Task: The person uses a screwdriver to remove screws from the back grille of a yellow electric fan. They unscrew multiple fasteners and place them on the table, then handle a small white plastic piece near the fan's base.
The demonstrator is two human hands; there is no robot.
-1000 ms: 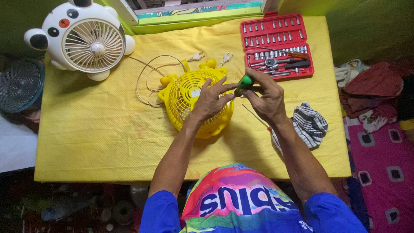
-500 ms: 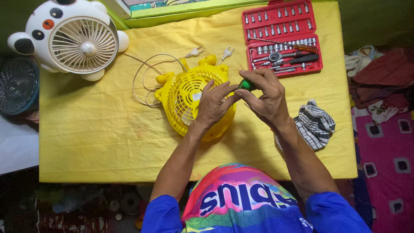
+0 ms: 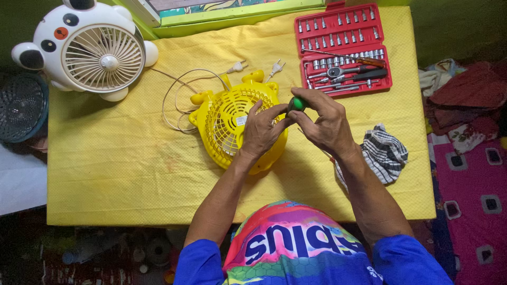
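At frame centre, the left hand [image 3: 262,132] presses flat on the yellow fan [image 3: 232,124] lying on the counter [image 3: 116,158]; the right hand [image 3: 326,124] grips the green-handled screwdriver [image 3: 296,103]. Keeping it upright with firm pressure should prevent slipping.

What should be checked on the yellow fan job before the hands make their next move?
1. Left hand rests on the yellow fan, steadying it: ok.
2. Right hand grips the green-handled screwdriver: ok.
3. Screwdriver tip seated in a screw: cannot tell, hidden by fingers.
4. Fan unplugged, both plugs lying loose on the yellow cloth: ok.
5. Red socket set open nearby: ok.
6. Cord lies away from both hands: ok.
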